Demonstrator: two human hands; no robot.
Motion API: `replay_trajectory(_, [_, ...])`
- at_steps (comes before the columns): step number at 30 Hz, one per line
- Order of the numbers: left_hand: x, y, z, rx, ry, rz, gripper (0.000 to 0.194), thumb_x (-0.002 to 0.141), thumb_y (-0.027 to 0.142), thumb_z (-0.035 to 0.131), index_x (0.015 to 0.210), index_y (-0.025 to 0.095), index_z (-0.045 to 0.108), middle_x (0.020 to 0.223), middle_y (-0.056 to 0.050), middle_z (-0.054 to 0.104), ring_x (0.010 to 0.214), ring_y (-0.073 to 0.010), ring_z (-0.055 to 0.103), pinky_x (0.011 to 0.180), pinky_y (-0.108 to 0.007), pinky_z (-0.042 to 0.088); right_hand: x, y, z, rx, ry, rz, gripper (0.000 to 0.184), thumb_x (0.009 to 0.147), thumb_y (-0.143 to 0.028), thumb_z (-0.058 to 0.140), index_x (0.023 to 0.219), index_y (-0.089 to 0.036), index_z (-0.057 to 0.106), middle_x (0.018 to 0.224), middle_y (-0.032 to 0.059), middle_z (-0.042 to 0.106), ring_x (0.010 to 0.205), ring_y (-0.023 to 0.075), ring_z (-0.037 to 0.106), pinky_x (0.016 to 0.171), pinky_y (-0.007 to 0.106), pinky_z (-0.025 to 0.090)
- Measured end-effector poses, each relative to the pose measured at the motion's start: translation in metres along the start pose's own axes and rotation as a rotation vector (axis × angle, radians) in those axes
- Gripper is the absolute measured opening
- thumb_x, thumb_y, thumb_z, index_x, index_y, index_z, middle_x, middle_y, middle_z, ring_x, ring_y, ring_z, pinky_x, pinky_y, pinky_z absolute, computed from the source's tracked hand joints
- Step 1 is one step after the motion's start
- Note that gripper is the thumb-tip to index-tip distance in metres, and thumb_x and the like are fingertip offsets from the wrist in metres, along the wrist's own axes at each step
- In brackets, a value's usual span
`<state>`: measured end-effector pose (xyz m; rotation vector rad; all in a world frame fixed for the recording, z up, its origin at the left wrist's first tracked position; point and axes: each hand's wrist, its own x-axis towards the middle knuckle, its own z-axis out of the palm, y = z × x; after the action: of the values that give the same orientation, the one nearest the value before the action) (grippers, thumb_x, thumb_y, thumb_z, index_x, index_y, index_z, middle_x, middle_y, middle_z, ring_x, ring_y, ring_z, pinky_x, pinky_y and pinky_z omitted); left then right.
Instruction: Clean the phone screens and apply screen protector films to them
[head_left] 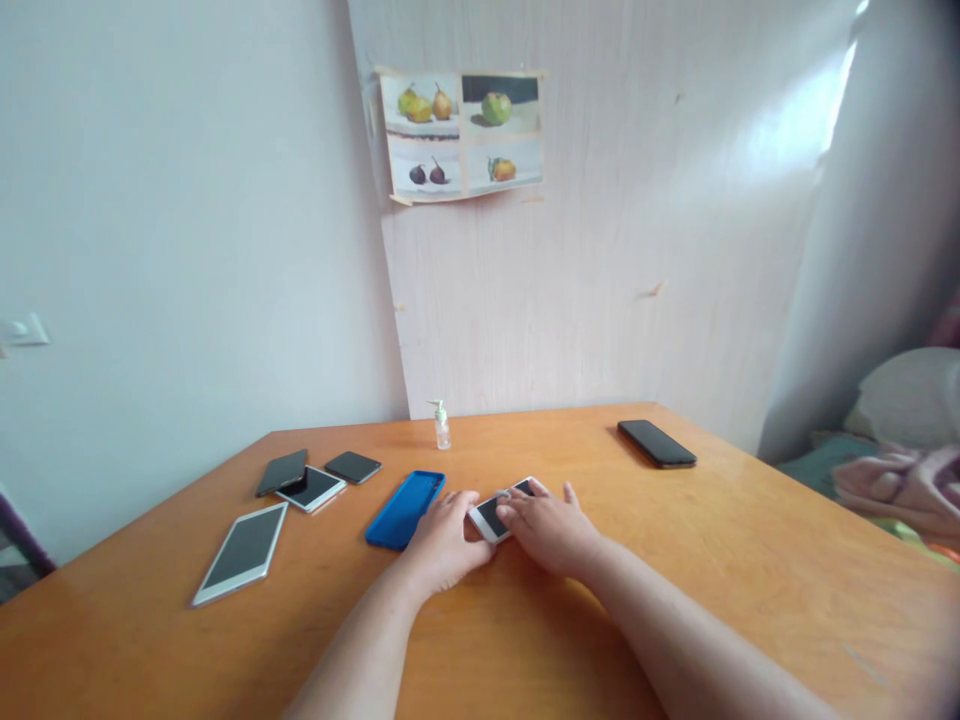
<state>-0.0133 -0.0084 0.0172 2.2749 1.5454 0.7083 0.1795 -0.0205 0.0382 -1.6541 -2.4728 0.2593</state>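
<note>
White phone (pixel 489 516) lies mid-table, well in from the far edge of the table (pixel 517 640), angled w/ one end twd the far R corner. L hand (pixel 444 548) has its L end in a loose hold, thumb at the near side, fingers at the far side. R hand (pixel 553 532) rests over its R half, fingertips on the glass; a tiny pale bit shows there, too small to ID, & can't tell if it's pinched.

Handling, prob.: light, stiff, slick glass; screen fragile, so best held by the long side edges, no hard press mid-screen.

Containers: blue case (pixel 403 514), just L of L hand, open side up, blue inner floor showing. Pump bottle (pixel 442 430), upright nr the far edge, looks to hold clear liquid; level unclear. Tablet (pixel 244 548) nr the L edge; black phone (pixel 657 443) nr the far R corner.
</note>
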Motion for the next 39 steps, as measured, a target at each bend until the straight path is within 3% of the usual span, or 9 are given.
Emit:
replay_trajectory(2, [0.000,0.000,0.000,0.001,0.003,0.006,0.055,0.068,0.033,0.070,0.120,0.022,0.056,0.120,-0.008,0.063,0.115,-0.0277,0.055,0.096,-0.033,0.041,0.006,0.012,-0.002,-0.054,0.035,0.179,0.050,0.100,-0.046,0.017,0.140,-0.034,0.046,0.151,0.0051,0.040,0.143,0.0366,0.023,0.099,0.080,0.009])
replay_trajectory(4, [0.000,0.001,0.000,0.006,0.007,0.013,0.055,0.068,0.032,0.070,0.120,0.022,0.056,0.120,-0.008,0.063,0.115,-0.0273,0.055,0.096,-0.033,0.041,0.007,0.017,-0.003,-0.052,0.046,0.239,0.051,0.100,-0.047,0.018,0.140,-0.032,0.046,0.151,0.0055,0.040,0.143,0.0375,0.020,0.099,0.080,0.008])
replay_trajectory(11, [-0.001,0.004,-0.002,0.016,-0.012,0.011,0.044,0.073,0.035,0.067,0.114,0.023,0.059,0.114,-0.008,0.065,0.109,-0.0265,0.058,0.090,-0.033,0.044,-0.003,-0.011,0.004,0.079,-0.011,-0.197,0.051,0.100,-0.049,0.015,0.141,-0.038,0.043,0.151,0.0015,0.041,0.143,0.0322,0.024,0.106,0.074,0.007])
replay_trajectory(13, [-0.001,0.004,-0.002,0.016,-0.009,0.014,0.044,0.072,0.034,0.067,0.114,0.023,0.059,0.115,-0.008,0.065,0.110,-0.0264,0.057,0.091,-0.032,0.043,0.000,-0.009,0.004,0.075,0.005,-0.136,0.051,0.099,-0.049,0.016,0.141,-0.038,0.043,0.151,0.0013,0.041,0.143,0.0323,0.024,0.106,0.074,0.005])
replay_trajectory(17, [-0.001,0.001,0.000,0.026,0.004,0.013,0.054,0.069,0.034,0.067,0.121,0.022,0.055,0.122,-0.008,0.062,0.116,-0.0269,0.054,0.097,-0.033,0.040,0.011,0.012,0.003,0.026,0.058,0.176,0.051,0.099,-0.046,0.019,0.141,-0.033,0.045,0.152,0.0039,0.040,0.143,0.0332,0.023,0.104,0.075,0.008])
replay_trajectory(19, [-0.001,-0.001,0.000,0.029,-0.006,0.008,0.058,0.069,0.037,0.067,0.124,0.022,0.054,0.125,-0.009,0.061,0.119,-0.0274,0.053,0.099,-0.033,0.039,0.015,0.022,0.003,0.030,0.072,0.252,0.050,0.098,-0.043,0.022,0.140,-0.033,0.046,0.152,0.0042,0.039,0.143,0.0331,0.024,0.103,0.075,0.010])
replay_trajectory(29, [0.000,-0.010,0.004,0.131,0.063,-0.064,0.067,0.074,0.066,0.058,0.120,0.017,0.060,0.129,-0.014,0.056,0.123,-0.0326,0.049,0.101,-0.038,0.036,0.022,0.028,0.011,0.115,0.127,0.261,0.046,0.096,-0.036,0.029,0.136,-0.031,0.051,0.148,0.0058,0.044,0.139,0.0315,0.034,0.104,0.074,0.010])
replay_trajectory(35, [0.003,-0.017,0.008,0.132,0.047,0.000,0.046,0.076,0.059,0.060,0.103,0.022,0.065,0.115,-0.009,0.061,0.110,-0.0278,0.055,0.093,-0.034,0.039,0.027,0.035,0.019,0.143,0.203,0.254,0.042,0.096,-0.031,0.031,0.129,-0.030,0.056,0.142,0.0078,0.052,0.136,0.0301,0.039,0.104,0.072,0.012])
replay_trajectory(39, [0.005,-0.017,0.009,0.102,0.048,-0.016,0.039,0.074,0.054,0.064,0.096,0.022,0.063,0.106,-0.007,0.062,0.103,-0.0264,0.057,0.087,-0.034,0.041,0.030,0.040,0.022,0.214,0.299,0.218,0.036,0.093,-0.027,0.039,0.119,-0.027,0.063,0.132,0.0092,0.061,0.129,0.0295,0.048,0.105,0.059,0.026])
